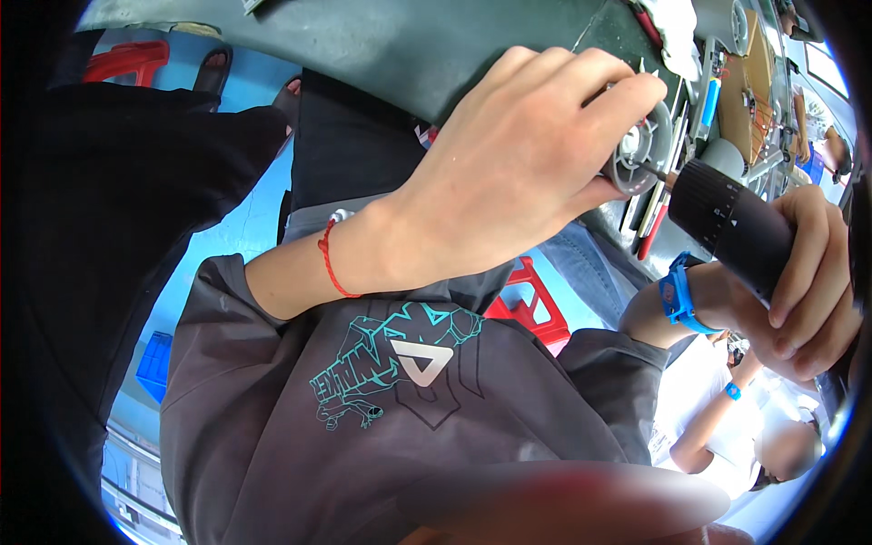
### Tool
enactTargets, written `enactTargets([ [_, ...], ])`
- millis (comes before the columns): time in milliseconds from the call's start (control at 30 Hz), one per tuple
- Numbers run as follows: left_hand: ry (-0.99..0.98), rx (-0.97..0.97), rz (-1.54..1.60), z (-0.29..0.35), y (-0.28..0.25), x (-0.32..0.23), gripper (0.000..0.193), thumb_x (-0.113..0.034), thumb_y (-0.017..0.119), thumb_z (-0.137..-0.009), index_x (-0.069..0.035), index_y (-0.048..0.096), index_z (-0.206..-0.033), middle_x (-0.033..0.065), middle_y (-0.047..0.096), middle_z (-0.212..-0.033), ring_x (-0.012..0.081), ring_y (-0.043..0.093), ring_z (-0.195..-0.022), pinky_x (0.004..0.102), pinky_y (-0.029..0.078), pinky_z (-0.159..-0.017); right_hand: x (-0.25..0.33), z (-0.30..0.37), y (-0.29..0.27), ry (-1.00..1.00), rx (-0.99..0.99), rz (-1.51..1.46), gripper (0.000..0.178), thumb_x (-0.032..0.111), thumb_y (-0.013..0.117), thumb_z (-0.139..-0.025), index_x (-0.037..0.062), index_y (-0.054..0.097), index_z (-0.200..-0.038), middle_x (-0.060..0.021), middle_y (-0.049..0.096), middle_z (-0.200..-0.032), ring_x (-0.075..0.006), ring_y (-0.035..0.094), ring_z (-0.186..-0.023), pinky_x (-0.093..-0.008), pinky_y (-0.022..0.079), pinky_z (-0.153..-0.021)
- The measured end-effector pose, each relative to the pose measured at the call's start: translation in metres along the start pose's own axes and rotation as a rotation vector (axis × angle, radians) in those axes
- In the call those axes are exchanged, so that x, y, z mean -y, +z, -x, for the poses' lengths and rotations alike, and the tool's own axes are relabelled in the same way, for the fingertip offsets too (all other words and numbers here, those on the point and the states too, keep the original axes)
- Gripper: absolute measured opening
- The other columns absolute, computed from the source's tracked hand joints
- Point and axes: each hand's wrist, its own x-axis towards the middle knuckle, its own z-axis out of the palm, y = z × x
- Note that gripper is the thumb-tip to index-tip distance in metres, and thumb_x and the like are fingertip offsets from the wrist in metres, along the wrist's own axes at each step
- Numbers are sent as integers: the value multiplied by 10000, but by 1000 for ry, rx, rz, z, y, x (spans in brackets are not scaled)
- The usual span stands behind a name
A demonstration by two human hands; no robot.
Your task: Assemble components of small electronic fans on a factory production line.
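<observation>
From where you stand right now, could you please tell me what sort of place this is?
Probably a workshop or assembly line: the right hand aims a black power driver at a round grey part in the left hand, by a dark bench, and another person is nearby.

The left hand [527, 150] hides part of the grey round part [641, 153]. The right hand [804, 282] partly covers the black power driver [731, 222]. The worktop's [381, 45] far edge is cut off.
</observation>
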Motion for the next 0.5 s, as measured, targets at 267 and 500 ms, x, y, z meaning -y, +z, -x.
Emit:
enactTargets([
  [267, 5, -2, 12, 0, 2, 3, 534, -111, 815, -690, -62, 569, -1161, 70, 588, -1028, 268, 583, -936, 383, 415, -810, -7, 11, -6, -100, -24, -23, 509, 80, 679, -897, 94, 465, -1359, -74, 578, -956, -230, 584, -788, -365, 537, -672],
  [500, 18, -41, 23, -1, -1, 2, 491, -127, 802, -705, -44, 586, -1138, 81, 594, -1005, 283, 583, -919, 388, 423, -804, -25, -17, 3, -196, -25, -24, 515, 69, 672, -901, 86, 459, -1369, -74, 577, -957, -223, 581, -781, -363, 536, -679],
])
